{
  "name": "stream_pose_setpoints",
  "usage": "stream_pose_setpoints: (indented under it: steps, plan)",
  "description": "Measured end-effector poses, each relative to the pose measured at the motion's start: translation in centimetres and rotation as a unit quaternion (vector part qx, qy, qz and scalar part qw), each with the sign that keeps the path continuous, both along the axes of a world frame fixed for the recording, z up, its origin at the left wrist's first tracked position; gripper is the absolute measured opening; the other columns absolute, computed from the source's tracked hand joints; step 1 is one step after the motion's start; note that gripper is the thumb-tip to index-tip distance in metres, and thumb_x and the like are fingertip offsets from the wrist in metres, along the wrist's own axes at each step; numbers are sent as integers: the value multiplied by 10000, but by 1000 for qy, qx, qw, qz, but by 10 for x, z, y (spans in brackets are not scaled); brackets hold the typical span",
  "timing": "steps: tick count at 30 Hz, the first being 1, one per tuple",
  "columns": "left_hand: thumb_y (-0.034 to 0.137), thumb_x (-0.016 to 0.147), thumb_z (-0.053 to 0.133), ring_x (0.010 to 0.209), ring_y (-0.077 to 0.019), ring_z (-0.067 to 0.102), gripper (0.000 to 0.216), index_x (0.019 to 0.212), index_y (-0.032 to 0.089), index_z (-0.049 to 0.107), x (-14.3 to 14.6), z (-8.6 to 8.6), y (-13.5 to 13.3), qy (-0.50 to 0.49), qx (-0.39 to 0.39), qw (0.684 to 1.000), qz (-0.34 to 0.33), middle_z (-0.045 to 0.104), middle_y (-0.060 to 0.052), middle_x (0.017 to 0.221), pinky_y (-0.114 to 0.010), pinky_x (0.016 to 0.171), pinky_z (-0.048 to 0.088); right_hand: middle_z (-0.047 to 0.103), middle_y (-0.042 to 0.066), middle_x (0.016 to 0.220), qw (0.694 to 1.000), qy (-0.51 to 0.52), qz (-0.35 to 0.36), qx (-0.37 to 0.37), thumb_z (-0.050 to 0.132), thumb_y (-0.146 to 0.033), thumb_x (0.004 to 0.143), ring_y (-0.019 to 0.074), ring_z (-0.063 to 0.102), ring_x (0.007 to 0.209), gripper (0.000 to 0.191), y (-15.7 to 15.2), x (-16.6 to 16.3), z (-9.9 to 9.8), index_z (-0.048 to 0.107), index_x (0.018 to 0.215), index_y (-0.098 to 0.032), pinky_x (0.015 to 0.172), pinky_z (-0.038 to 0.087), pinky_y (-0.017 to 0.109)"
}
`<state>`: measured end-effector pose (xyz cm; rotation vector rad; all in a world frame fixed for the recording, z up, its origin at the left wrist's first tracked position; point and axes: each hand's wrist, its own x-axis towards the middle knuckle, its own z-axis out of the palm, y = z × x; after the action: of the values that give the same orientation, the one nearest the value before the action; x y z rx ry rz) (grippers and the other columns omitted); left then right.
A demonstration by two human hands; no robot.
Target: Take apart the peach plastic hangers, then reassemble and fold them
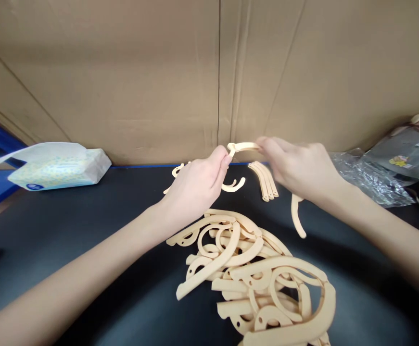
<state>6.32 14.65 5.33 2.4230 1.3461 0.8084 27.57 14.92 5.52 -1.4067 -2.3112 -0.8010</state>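
My left hand [200, 182] is closed, pinching one end of a cream plastic folding hanger [246, 145] in front of the cardboard. My right hand [299, 166] has its fingers closed on the other end of the same curved piece. Below both hands lies a heap of similar cream hangers [285, 266], overlapping each other. Under my right hand are a few curved hanger arms [263, 180] side by side, and a single arm [298, 218] lies further right. Small hook pieces [234, 185] show beside my left hand, which partly hides them.
A tissue pack [59, 166] lies at the left on the black table [133, 298]. Tall cardboard [140, 81] stands behind the table. At the right are crumpled clear plastic [371, 178] and a transparent bag [407, 151] with a yellow print.
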Motion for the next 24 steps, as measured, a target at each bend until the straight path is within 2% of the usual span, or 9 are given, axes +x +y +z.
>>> stream_pose_setpoints:
  steps: [3,5,8,10,13,15,19,24]
  plan:
    - [304,1019,252,442,-124,363,265,891,191,456,1,-8,0,119,49,991,46,380,55,541,-256,504,223,675,70,725,995,33,8,-98,428,-175,913,176,530,524,211,2,-3,-3,632,959,-152,486,223,295]
    - [304,1019,231,449,-141,391,279,961,183,475,2,-13,1,159,61,984,55,406,45,547,-258,505,221,608,40,618,972,132,34,-193,434,-200,916,149,499,489,205,4,-3,-2,617,835,-155,496,269,282]
    - [317,1015,220,486,-162,452,313,1038,175,498,2,-17,4,162,50,984,62,486,23,588,-263,520,237,508,-20,540,895,308,63,-317,422,-220,926,96,441,408,231,10,1,1,572,759,-170,460,328,251]
    - [341,1007,247,557,-169,517,320,1028,191,529,2,-18,10,125,2,991,56,564,8,652,-258,552,276,483,-36,537,833,418,50,-360,415,-218,934,78,412,372,216,16,7,4,581,805,-169,404,313,237]
    - [378,975,332,631,-161,582,332,882,208,602,1,-21,31,86,-93,991,39,634,13,667,-241,581,336,481,-33,532,739,556,20,-380,438,-220,937,75,403,377,197,23,13,6,616,871,-170,369,274,228]
    - [368,946,372,551,-141,567,337,813,203,635,0,-25,48,86,-142,985,39,636,25,606,-232,542,350,482,-28,533,704,599,24,-381,459,-203,925,75,417,401,192,26,15,5,634,853,-171,376,281,223]
    - [342,888,442,424,-115,505,294,782,198,675,0,-32,70,89,-198,974,67,662,26,621,-242,476,342,470,-29,551,659,654,64,-366,452,-137,883,63,394,419,216,30,16,3,641,781,-157,393,297,212]
    - [385,822,577,462,-141,535,302,606,182,633,3,-31,68,102,-197,970,102,669,-8,608,-267,508,342,510,-19,579,626,705,81,-323,450,-132,859,67,418,443,173,31,16,5,611,800,-156,395,326,193]
